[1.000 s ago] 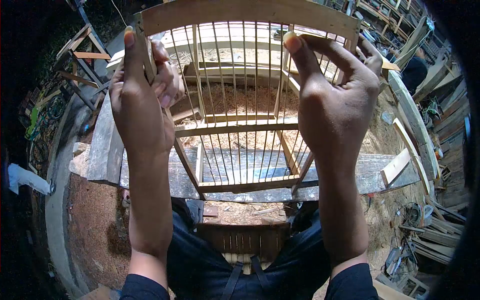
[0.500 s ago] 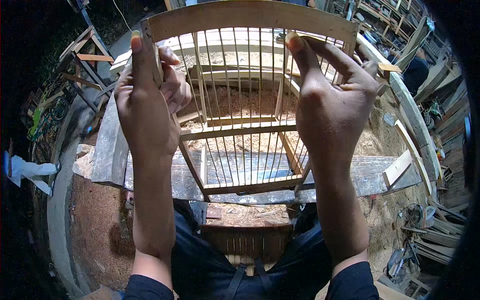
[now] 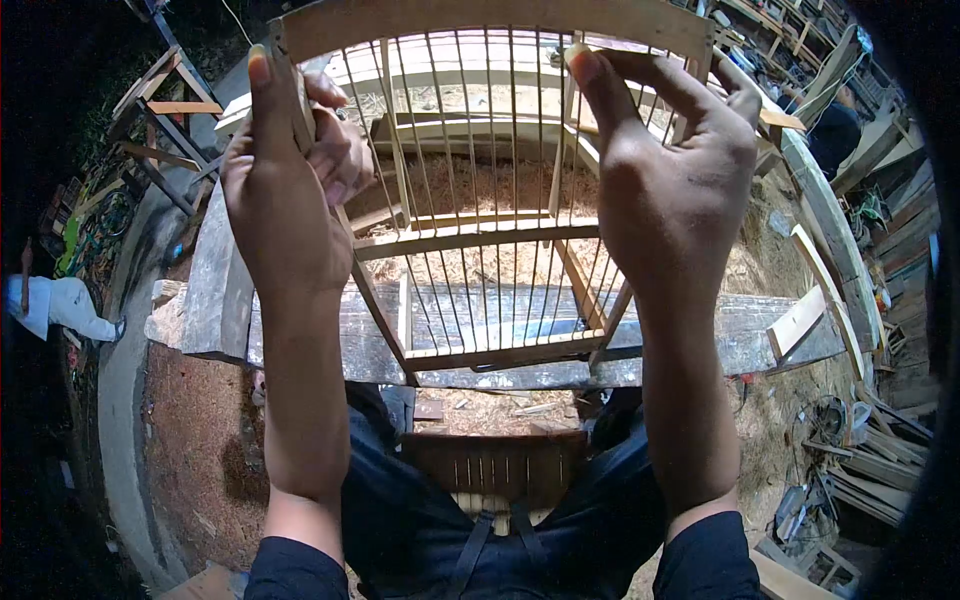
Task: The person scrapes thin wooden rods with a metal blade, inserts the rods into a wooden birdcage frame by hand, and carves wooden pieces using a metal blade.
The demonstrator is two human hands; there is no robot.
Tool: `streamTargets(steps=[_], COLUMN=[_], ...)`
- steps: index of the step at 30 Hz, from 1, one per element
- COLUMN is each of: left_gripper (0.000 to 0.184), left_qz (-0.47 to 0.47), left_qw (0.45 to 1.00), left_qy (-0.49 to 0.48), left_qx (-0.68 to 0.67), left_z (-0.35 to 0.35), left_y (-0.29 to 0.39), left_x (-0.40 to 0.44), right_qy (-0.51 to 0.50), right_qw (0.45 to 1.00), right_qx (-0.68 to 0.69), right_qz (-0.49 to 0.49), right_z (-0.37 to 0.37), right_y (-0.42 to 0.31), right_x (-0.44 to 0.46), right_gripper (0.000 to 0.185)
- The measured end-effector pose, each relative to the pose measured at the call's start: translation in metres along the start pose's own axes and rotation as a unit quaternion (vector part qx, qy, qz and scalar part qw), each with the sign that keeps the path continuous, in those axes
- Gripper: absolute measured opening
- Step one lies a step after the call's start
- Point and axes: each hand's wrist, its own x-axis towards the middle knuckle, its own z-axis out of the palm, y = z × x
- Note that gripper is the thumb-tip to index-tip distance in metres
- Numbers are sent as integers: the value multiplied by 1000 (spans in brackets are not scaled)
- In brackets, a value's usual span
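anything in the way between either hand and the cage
Nothing visible. The left hand directly grips the cage at its left side. The right hand is at the cage's right side, with nothing seen in between, though its exact contact is partly hidden.

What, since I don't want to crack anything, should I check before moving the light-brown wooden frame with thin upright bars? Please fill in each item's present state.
1. Left hand gripping the light-brown wooden frame by its left upright: ok.
2. Right hand holding firmly at the upper right: cannot tell; its contact is partly hidden.
3. Thin wooden upright bars unbroken: ok where visible; the right hand covers some.
4. Curved wooden top rail fully in view: not ok; the picture cuts off its upper edge.
5. Lower rail resting on the weathered grey plank bench: cannot tell.
6. Short pale board apart from the frame: ok.
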Motion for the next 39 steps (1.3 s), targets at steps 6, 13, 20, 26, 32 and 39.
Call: streamTargets(steps=[6,13,20,26,32,39], left_gripper=[51,51,52,52,46,39], left_qz=[5,7,1,-10,6,59], left_qw=[1000,999,1000,1000,999,988], left_qy=[8,-28,-20,-19,-44,-84], left_qx=[-5,-24,-16,-18,-23,116], left_z=[0,-3,-1,-3,-7,-22], left_y=[-2,-3,0,-1,-10,-39], left_x=[1,4,2,1,-3,-30], right_qy=[39,69,5,35,0,55], right_qw=[998,995,987,991,991,993], right_qx=[15,-4,156,9,67,46], right_qz=[-36,-68,33,-127,-116,-99], right_z=[5,9,8,-8,1,0], right_y=[33,36,33,52,87,90], right_x=[4,5,6,7,-35,-85], right_gripper=[25,25,25,18,27,51])
